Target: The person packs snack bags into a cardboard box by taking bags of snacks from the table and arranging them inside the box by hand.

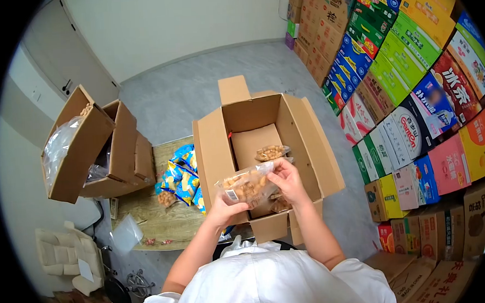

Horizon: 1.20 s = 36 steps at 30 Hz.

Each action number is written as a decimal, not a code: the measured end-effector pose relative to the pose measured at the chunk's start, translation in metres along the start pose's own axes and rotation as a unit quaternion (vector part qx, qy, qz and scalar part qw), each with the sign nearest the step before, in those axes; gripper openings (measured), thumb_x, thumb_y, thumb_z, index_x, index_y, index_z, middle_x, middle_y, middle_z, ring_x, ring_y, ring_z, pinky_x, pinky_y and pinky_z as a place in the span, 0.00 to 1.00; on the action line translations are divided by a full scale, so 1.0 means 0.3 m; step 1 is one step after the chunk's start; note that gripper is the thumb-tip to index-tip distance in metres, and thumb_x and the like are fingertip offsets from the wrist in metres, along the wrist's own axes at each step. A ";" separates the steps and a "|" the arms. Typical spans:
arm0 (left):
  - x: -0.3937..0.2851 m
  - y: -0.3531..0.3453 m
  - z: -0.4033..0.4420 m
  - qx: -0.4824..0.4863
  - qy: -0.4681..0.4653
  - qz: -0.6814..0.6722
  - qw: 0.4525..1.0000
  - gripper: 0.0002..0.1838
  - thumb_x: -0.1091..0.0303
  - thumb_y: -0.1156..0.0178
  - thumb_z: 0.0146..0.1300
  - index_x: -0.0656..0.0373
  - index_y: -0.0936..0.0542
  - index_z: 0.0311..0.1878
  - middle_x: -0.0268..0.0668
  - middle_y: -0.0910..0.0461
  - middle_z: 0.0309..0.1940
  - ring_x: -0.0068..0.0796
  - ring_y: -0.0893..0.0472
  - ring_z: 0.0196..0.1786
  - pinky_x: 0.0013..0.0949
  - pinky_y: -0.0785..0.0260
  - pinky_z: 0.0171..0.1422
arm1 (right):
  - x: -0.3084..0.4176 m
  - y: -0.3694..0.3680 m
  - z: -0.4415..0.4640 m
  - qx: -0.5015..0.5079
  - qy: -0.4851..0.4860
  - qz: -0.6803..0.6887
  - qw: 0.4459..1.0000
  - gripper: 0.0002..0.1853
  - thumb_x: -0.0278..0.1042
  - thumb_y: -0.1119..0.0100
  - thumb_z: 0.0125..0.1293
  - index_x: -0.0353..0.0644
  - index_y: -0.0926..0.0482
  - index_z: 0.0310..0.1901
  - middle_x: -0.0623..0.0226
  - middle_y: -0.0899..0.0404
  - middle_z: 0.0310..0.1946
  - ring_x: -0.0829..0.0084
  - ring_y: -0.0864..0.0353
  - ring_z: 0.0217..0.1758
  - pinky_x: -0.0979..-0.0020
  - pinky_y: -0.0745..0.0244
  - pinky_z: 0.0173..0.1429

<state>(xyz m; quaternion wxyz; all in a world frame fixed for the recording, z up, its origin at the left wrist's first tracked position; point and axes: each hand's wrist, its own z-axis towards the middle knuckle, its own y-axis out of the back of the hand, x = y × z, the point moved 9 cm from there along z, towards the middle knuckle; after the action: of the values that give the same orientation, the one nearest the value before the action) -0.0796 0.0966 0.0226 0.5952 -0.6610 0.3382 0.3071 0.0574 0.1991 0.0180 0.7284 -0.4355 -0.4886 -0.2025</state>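
A clear plastic bag of tan, nut-like snacks (247,185) with a barcode label is stretched between my two hands. My left hand (228,210) grips its left end near the label, thumb on top. At the opposite end, my right hand (289,183) pinches the upper right corner. The bag is above the near part of an open cardboard box (212,142), whose flaps are folded outward. Inside the box, a similar snack bag (271,152) lies towards the right. Another bag (280,205) shows partly below my right hand.
Blue and yellow snack packets (186,179) lie left of the box on a wooden table (158,224). Clear plastic (127,233) rests at the table's left edge. Cardboard boxes (124,146) stand at the left, beyond a chair (67,251). Stacked cartons (395,127) line the right side.
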 end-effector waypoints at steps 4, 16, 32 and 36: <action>0.019 0.027 0.019 -0.002 0.036 0.067 0.997 0.37 0.77 0.27 0.49 0.66 0.32 0.64 0.42 0.23 0.56 0.32 0.23 0.59 0.39 0.29 0.64 | 0.314 -0.111 0.016 0.007 0.113 -0.453 0.884 0.43 0.36 0.24 0.46 0.39 0.33 0.65 0.54 0.27 0.59 0.58 0.30 0.66 0.58 0.37 0.70; -0.021 -0.083 0.013 -0.073 -0.218 0.593 0.772 0.45 0.62 0.29 0.50 0.62 0.42 0.68 0.51 0.38 0.66 0.48 0.37 0.70 0.53 0.49 0.74 | 0.078 -0.035 0.248 0.257 -0.022 -0.529 0.808 0.33 0.40 0.24 0.36 0.44 0.26 0.48 0.56 0.18 0.36 0.52 0.19 0.42 0.57 0.24 0.45; 0.058 -0.080 0.058 -0.015 -0.145 0.719 0.680 0.16 0.59 0.38 0.52 0.56 0.22 0.43 0.38 0.26 0.52 0.42 0.33 0.63 0.69 0.56 0.71 | -0.502 0.423 0.618 0.103 -0.133 -0.821 0.546 0.18 0.32 0.44 0.60 0.51 0.24 0.53 0.64 0.23 0.55 0.62 0.27 0.63 0.46 0.38 0.67; 0.066 -0.079 0.061 -0.014 -0.148 0.713 0.685 0.16 0.60 0.38 0.52 0.56 0.22 0.42 0.38 0.26 0.52 0.42 0.33 0.63 0.69 0.56 0.71 | -0.490 0.440 0.566 0.148 -0.304 -0.733 0.590 0.26 0.31 0.46 0.60 0.51 0.28 0.62 0.60 0.30 0.65 0.58 0.36 0.71 0.40 0.57 0.77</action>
<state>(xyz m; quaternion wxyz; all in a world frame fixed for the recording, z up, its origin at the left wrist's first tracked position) -0.0489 0.1146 0.0183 0.2294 -0.1747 0.6108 0.7374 -0.0032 0.3923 -0.1460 0.1976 0.1475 -0.8591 -0.4485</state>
